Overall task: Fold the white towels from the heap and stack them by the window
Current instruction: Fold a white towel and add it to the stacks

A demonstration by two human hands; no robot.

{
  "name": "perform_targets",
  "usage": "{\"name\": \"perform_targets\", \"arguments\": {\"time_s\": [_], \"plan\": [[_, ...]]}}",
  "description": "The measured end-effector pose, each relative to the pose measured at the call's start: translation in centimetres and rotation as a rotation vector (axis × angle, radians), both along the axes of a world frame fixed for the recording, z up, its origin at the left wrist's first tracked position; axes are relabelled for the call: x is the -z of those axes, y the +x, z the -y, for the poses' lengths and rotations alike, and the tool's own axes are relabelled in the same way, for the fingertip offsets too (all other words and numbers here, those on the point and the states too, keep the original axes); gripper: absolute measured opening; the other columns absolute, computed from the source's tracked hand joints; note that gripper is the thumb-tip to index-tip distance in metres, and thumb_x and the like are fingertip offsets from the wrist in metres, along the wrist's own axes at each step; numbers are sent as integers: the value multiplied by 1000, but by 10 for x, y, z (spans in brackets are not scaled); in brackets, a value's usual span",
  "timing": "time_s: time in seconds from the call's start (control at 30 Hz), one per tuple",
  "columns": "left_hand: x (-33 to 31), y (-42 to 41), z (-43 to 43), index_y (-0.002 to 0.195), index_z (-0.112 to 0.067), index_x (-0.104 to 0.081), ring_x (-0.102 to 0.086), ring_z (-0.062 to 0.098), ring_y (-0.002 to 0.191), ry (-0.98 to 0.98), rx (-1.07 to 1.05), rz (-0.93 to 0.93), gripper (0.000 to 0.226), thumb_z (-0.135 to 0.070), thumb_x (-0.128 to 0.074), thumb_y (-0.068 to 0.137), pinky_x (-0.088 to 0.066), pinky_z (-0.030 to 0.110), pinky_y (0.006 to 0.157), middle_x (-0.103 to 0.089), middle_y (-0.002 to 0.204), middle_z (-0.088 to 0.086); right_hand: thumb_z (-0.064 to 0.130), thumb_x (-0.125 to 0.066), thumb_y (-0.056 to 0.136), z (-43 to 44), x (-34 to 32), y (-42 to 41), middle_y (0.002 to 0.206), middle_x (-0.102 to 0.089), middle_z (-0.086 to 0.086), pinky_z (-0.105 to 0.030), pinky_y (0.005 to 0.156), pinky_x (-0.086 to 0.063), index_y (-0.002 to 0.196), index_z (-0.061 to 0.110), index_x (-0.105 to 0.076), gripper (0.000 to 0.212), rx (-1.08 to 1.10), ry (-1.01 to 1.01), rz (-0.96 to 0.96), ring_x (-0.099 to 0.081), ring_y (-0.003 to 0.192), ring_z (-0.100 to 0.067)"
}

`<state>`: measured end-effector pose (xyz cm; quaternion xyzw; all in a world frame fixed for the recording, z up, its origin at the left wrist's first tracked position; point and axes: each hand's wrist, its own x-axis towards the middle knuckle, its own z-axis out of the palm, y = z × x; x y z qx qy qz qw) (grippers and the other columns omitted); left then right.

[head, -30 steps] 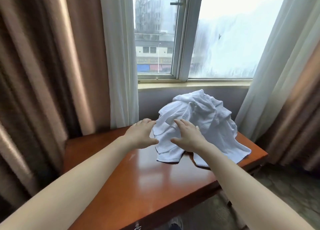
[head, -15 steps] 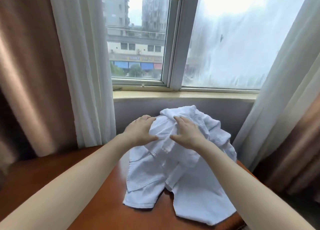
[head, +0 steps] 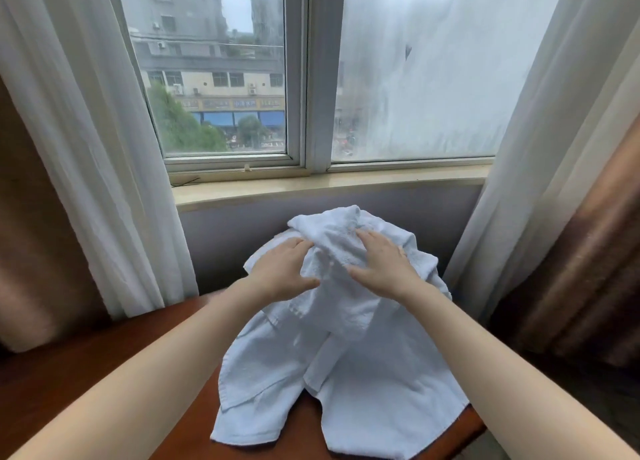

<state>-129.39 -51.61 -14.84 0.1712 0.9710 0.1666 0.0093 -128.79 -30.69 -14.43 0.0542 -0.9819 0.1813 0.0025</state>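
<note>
Presently, on the right part of the counter (head: 104, 373): one heap of white towels (head: 346, 355), crumpled, its near edges spilling towards the counter's near right corner, its top rising just below the window sill (head: 346, 182). Left hand (head: 282, 271): laid on the heap's upper left side, fingers (head: 298, 245) extended and relaxed, tips touching a raised fold, nothing clasped. Right hand (head: 384, 265): laid on the upper right side, fingers (head: 370, 236) flat on the cloth, thumb out, nothing clasped. Beyond: window (head: 225, 79), left pane clear, right pane fogged. Sheer curtain (head: 86, 148) at left, another at right; brown drapes (head: 588, 269) outside them
</note>
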Motion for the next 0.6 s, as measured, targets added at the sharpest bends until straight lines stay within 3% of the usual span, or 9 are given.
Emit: {"name": "perform_targets", "arguments": {"time_s": [0.17, 0.6], "plan": [[16, -7, -21, 154, -19, -26, -25, 15, 145, 36, 21, 52, 79, -45, -64, 90, -27, 30, 114, -26, 159, -2, 47, -60, 90, -29, 10, 1, 161, -20, 2, -48, 118, -16, 154, 26, -20, 79, 41, 1, 16, -16, 149, -19], [28, -79, -91, 156, -21, -18, -12, 15, 149, 76, -111, 73, 88, -48, -66, 88, -26, 34, 117, -12, 162, 1, 34, -59, 91, -108, 18, -93, 163, -17, 1, -43, 121, -14, 156, 22, -19, 78, -11, -58, 31, -10, 151, -15]]}}
